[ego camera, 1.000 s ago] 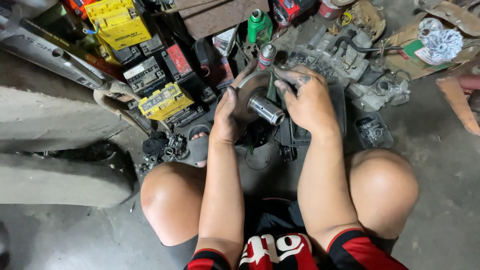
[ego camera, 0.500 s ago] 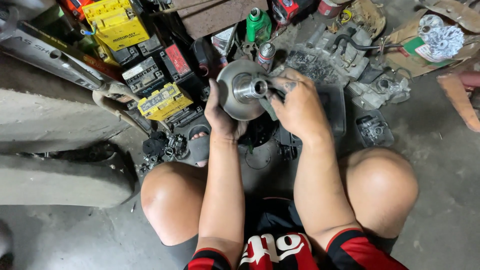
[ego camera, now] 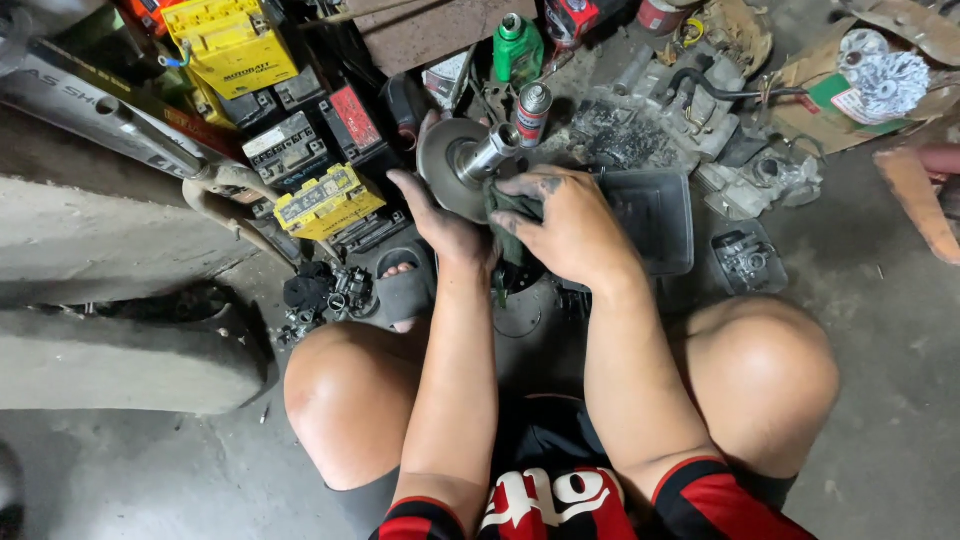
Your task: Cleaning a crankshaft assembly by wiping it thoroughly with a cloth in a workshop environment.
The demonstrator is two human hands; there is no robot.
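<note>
A round metal disc with a shiny central shaft (ego camera: 462, 160) is held up over the floor. My left hand (ego camera: 437, 218) grips its lower rim from beneath. My right hand (ego camera: 568, 222), smeared with grease, presses a dark green rag (ego camera: 508, 205) against the disc face beside the shaft. Both forearms reach forward between my bare knees.
Yellow and black batteries (ego camera: 325, 198) lie at left, next to a grey concrete slab (ego camera: 100, 240). A green bottle (ego camera: 517, 48) and a spray can (ego camera: 533, 112) stand behind the disc. A dark plastic tray (ego camera: 655, 215) and engine parts (ego camera: 680, 110) lie at right.
The disc has tilted so its shaft points up and to the right. My right hand has moved from the shaft down to the disc face with the rag.
</note>
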